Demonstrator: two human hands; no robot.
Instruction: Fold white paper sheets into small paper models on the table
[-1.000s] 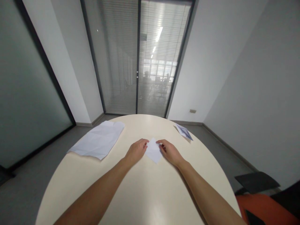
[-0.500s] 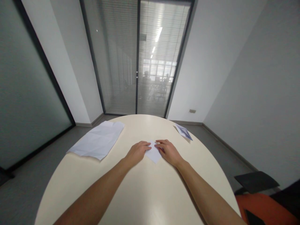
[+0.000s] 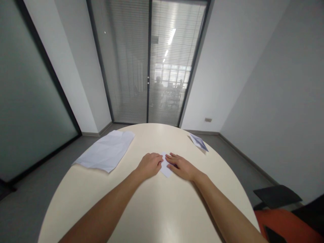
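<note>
A small folded piece of white paper (image 3: pixel 165 170) lies flat on the table between my two hands, one corner pointing toward me. My left hand (image 3: pixel 150 164) has its fingers curled together at the paper's left edge, the thumb tucked against them, and seems to pinch that edge. Across from it, my right hand (image 3: pixel 181 165) rests palm down with its fingers stretched out over the paper's right side. Part of the paper is hidden beneath the fingers of both hands.
The round cream table (image 3: pixel 152 209) fills the foreground. Large creased white sheets (image 3: pixel 106 152) lie at its left edge. A folded paper (image 3: pixel 198 142) sits at the far right edge. An orange chair (image 3: pixel 286 224) with a black armrest (image 3: pixel 277 196) stands at right.
My left fingers have curled in at the paper's left edge. My right hand has flattened, its fingers now stretched further over the paper, and less of the paper shows.
</note>
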